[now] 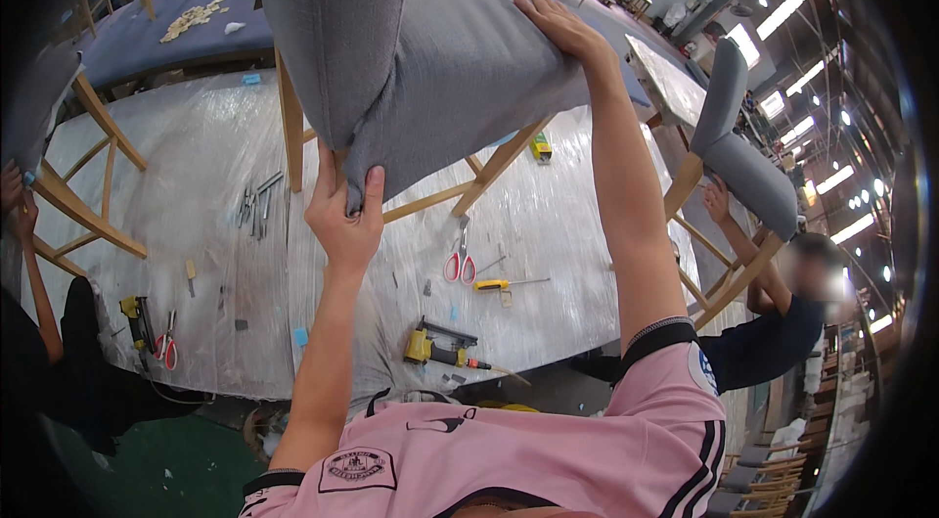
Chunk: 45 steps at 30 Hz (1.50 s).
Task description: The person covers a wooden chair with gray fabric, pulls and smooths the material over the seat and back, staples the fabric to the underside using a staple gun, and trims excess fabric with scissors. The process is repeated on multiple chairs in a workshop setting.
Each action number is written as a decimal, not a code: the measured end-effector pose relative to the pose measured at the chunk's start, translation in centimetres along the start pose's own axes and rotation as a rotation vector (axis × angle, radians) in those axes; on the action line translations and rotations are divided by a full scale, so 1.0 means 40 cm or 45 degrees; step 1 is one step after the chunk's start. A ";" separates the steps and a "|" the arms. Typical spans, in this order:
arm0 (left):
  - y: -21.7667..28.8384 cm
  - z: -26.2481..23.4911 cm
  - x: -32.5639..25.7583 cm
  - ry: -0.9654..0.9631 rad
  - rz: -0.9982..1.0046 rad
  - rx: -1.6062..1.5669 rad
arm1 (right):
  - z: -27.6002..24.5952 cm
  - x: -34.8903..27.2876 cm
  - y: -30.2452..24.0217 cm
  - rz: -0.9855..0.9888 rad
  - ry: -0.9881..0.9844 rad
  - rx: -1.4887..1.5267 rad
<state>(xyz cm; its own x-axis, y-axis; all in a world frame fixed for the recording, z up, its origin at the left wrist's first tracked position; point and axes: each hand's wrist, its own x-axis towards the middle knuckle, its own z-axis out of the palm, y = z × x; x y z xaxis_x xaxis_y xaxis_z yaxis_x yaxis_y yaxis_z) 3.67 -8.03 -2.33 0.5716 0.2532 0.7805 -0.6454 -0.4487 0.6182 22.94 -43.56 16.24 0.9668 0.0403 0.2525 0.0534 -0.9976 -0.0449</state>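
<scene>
A chair with grey fabric and pale wooden legs stands before me on a plastic-covered table. My left hand pinches the loose edge of the fabric at the near corner, where the backrest meets the seat. Farther off to the right, my right hand lies with fingers outstretched on the seat's side. Below the chair are red-handled scissors, a yellow-handled screwdriver and a yellow staple gun with a hose. The underside of the seat is mostly hidden.
Left, a co-worker's hands hold another chair; a second staple gun and scissors lie near. Metal rods and a small yellow-green box rest on the table. At right, another person handles a grey chair.
</scene>
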 end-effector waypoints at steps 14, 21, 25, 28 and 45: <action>0.014 -0.014 -0.013 -0.052 -0.143 -0.057 | 0.025 -0.269 -0.463 -0.507 0.481 0.258; 0.045 -0.005 -0.003 -0.078 -0.171 -0.104 | 0.060 -0.335 -0.528 -0.593 0.843 0.297; 0.055 -0.023 0.015 -0.126 -0.096 0.025 | 0.069 -0.427 -0.525 -0.738 0.815 0.448; 0.055 -0.045 0.030 -0.191 -0.197 -0.022 | 0.048 -0.451 -0.431 -0.668 0.828 0.644; 0.010 -0.082 0.043 -0.303 -0.191 0.032 | 0.177 -0.316 -0.376 -0.034 1.350 0.553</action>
<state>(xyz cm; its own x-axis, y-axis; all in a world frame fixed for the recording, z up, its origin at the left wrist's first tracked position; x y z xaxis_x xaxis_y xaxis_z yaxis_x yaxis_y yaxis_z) 2.75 -4.97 -0.44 0.7647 0.1112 0.6347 -0.5333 -0.4435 0.7203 11.71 -28.67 6.87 0.2778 -0.2126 0.9368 0.3517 -0.8850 -0.3051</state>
